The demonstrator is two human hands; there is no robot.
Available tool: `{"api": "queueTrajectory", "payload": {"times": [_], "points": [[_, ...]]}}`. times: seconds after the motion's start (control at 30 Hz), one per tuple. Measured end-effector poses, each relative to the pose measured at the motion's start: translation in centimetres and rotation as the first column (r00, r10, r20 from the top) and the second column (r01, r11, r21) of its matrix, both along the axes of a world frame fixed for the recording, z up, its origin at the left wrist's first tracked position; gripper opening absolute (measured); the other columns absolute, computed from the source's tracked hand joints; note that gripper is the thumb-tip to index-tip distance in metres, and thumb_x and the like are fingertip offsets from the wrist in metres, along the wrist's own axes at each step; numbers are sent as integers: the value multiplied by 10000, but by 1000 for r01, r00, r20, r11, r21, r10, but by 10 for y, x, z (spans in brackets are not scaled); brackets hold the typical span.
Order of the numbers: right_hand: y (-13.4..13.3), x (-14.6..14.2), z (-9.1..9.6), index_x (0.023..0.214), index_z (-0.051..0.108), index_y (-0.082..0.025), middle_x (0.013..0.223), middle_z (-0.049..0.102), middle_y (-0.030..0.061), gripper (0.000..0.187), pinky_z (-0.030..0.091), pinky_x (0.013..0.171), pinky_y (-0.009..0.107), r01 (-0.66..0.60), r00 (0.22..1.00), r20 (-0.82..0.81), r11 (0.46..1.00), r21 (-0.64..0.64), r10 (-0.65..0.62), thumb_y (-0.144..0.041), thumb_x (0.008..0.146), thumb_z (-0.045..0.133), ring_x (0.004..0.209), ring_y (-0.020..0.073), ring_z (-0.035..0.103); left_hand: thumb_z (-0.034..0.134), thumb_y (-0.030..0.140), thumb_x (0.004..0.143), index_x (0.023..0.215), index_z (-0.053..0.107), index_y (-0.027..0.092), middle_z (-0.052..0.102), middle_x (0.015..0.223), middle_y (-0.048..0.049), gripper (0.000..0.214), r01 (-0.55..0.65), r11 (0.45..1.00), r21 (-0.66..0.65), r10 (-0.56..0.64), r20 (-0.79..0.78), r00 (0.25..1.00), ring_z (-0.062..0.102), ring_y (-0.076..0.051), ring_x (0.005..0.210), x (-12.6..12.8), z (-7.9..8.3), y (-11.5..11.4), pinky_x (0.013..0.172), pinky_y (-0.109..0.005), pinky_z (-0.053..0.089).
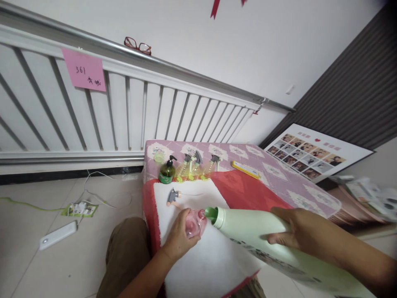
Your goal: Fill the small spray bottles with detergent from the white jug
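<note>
My left hand (pixel 179 238) is wrapped round a small clear pink bottle (pixel 196 222) that stands on a white cloth (pixel 198 265). My right hand (pixel 294 229) grips a big pale green jug (pixel 266 244), tipped over so its green spout (pixel 211 213) touches the pink bottle's mouth. A grey spray head with a thin tube (pixel 173 197) lies loose on the white cloth just behind my left hand.
A green pump bottle (pixel 166 170) and three yellowish spray bottles (pixel 195 167) line the back of the low table (pixel 279 178), with a yellow flat item (pixel 245 169). A radiator (pixel 124 111), a photo board (pixel 316 153), a white power strip (pixel 58 235) and cables surround it.
</note>
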State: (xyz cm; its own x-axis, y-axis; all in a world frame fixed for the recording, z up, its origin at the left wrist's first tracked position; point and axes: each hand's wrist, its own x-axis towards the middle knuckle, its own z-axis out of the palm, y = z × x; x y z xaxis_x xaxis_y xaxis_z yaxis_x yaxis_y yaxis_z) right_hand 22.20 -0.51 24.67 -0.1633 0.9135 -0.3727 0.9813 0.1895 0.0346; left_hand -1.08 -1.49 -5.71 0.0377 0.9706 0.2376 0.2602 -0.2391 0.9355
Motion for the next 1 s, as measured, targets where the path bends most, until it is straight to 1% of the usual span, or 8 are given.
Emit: {"api": "queueTrajectory", "payload": {"times": [0.23, 0.47, 0.67, 0.83, 1.0], "points": [[3, 5, -4, 797, 621, -259, 796, 711, 36, 341, 437, 613, 320, -13, 1000, 17, 1000, 11, 13, -580, 684, 631, 731, 249, 648, 690, 231, 623, 1365, 320, 193, 441, 1399, -124, 830, -23, 1000, 14, 23, 17, 1000, 421, -294, 1306, 0, 1, 0, 1111, -439, 357], [-1, 1, -1, 829, 617, -236, 820, 712, 49, 317, 433, 619, 313, -17, 1000, 21, 1000, 2, 17, -535, 728, 598, 744, 242, 646, 694, 235, 617, 1367, 321, 198, 437, 1407, -118, 838, -29, 999, 19, 29, 12, 1000, 419, -294, 1309, 0, 0, 0, 1107, -442, 364], [-1, -4, 3, 825, 620, -231, 815, 713, 48, 293, 431, 622, 309, -2, 1000, 19, 1000, -6, 2, -507, 728, 604, 741, 237, 645, 693, 227, 623, 1372, 307, 219, 429, 1416, -114, 843, -17, 1000, 11, 17, 16, 1000, 405, -290, 1319, 0, 1, 1, 1116, -451, 347], [-1, -7, 6, 838, 620, -224, 831, 714, 62, 310, 434, 633, 323, -11, 1000, 22, 1000, -3, 11, -514, 729, 602, 762, 254, 646, 695, 225, 629, 1375, 299, 203, 412, 1426, -130, 845, -12, 1000, -2, 12, 14, 1000, 393, -293, 1327, 0, 1, 0, 1116, -455, 345], [-1, -7, 5, 848, 627, -217, 839, 714, 61, 319, 434, 640, 333, -19, 1000, 10, 1000, -5, 19, -513, 733, 602, 763, 259, 645, 704, 226, 623, 1373, 315, 211, 441, 1407, -120, 845, -35, 999, 41, 34, 22, 999, 422, -293, 1308, 1, -3, 1, 1105, -452, 366]]}}
